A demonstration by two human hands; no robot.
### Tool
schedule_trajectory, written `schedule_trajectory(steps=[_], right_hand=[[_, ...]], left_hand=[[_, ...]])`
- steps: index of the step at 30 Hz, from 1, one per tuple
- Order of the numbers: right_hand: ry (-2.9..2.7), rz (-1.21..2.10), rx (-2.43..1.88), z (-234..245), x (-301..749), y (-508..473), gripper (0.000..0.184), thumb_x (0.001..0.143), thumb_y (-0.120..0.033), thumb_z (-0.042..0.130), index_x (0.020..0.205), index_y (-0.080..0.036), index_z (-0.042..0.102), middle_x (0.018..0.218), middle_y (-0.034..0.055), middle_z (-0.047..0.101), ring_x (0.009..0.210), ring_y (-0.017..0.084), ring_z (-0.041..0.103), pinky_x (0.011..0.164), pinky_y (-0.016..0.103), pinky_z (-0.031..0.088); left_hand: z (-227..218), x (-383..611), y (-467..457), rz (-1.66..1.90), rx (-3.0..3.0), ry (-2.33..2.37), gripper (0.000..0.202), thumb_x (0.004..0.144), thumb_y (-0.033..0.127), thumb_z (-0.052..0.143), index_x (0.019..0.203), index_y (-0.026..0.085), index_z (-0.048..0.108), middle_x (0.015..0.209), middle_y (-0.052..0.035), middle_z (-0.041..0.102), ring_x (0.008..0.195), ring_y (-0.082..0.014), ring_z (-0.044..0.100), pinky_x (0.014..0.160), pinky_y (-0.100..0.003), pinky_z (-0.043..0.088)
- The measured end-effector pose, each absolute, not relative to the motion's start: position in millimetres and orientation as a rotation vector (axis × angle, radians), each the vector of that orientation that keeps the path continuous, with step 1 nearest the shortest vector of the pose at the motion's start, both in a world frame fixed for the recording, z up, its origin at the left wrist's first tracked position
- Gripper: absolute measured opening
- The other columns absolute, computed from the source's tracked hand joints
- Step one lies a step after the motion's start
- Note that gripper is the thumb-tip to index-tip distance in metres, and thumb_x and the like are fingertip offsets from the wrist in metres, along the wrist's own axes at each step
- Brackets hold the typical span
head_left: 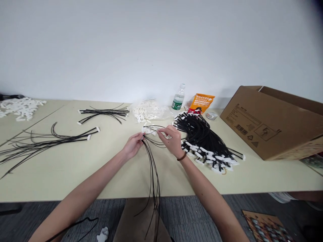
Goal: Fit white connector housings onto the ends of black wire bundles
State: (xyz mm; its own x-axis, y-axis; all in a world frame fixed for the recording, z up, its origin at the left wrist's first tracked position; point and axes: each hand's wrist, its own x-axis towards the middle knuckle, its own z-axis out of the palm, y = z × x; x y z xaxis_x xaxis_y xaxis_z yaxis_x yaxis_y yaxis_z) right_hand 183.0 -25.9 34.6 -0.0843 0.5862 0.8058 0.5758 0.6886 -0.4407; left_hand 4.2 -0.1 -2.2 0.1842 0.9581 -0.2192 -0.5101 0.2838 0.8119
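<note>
Near the middle of the table my left hand [134, 145] is closed around one end of a black wire bundle [151, 164]; any connector inside the fingers is mostly hidden. Loose wires from it droop past the table edge over my lap. My right hand [172, 138] pinches a thin black wire [153, 127] just to the right. More wires loop between the two hands. Behind the fingers lie a few small white connector pieces [146, 129]. Close by on the right is a big pile of black cables [199, 131] with white connectors at both ends.
Two wire bundles [50, 143] [106, 112] lie to the left. White connectors [20, 107] are heaped far left, others in a clear plastic bag [148, 109]. A water bottle [178, 97], orange pouch [201, 102], round tin [211, 116] and open cardboard box [272, 124] stand right.
</note>
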Motion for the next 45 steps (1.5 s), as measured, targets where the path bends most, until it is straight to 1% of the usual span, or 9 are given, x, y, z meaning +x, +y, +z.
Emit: schedule_trajectory(steps=[4, 10, 17, 45], right_hand=[[-1.735, 0.042, -0.892, 33.9, 184.7, -23.7, 0.013, 0.082, -0.025, 0.056, 0.074, -0.019, 0.065, 0.057, -0.0022, 0.043, 0.057, 0.011, 0.041, 0.059, 0.026, 0.035], [-1.680, 0.078, -0.878, 30.2, 185.9, -20.7, 0.011, 0.081, -0.025, 0.058, 0.076, -0.019, 0.065, 0.058, -0.0024, 0.044, 0.058, 0.010, 0.042, 0.059, 0.026, 0.036], [-1.717, 0.066, -0.885, 29.4, 184.5, -21.8, 0.011, 0.082, -0.025, 0.057, 0.077, -0.019, 0.065, 0.058, -0.0022, 0.045, 0.058, 0.010, 0.042, 0.060, 0.026, 0.037], [-1.716, 0.054, -0.875, 28.5, 185.4, -21.3, 0.011, 0.082, -0.024, 0.057, 0.078, -0.019, 0.066, 0.059, -0.0021, 0.046, 0.058, 0.010, 0.043, 0.059, 0.025, 0.037]], left_hand=[[-0.3, 3.9, -0.8, 1.160, 0.668, 0.812, 0.022, 0.060, 0.025, 0.074, 0.076, 0.011, 0.067, 0.070, -0.0012, 0.057, 0.065, -0.0058, 0.048, 0.057, -0.017, 0.036], [1.4, 4.0, -3.0, 1.137, 0.701, 0.773, 0.023, 0.060, 0.025, 0.075, 0.076, 0.011, 0.067, 0.071, -0.0010, 0.057, 0.065, -0.0058, 0.048, 0.061, -0.018, 0.037], [2.5, 5.5, -4.3, 1.124, 0.702, 0.762, 0.023, 0.059, 0.024, 0.076, 0.075, 0.011, 0.067, 0.067, -0.0004, 0.056, 0.063, -0.0057, 0.047, 0.061, -0.019, 0.037], [4.1, 5.2, -4.8, 1.120, 0.709, 0.737, 0.021, 0.059, 0.024, 0.075, 0.074, 0.012, 0.067, 0.067, -0.0001, 0.056, 0.064, -0.0057, 0.048, 0.059, -0.018, 0.038]])
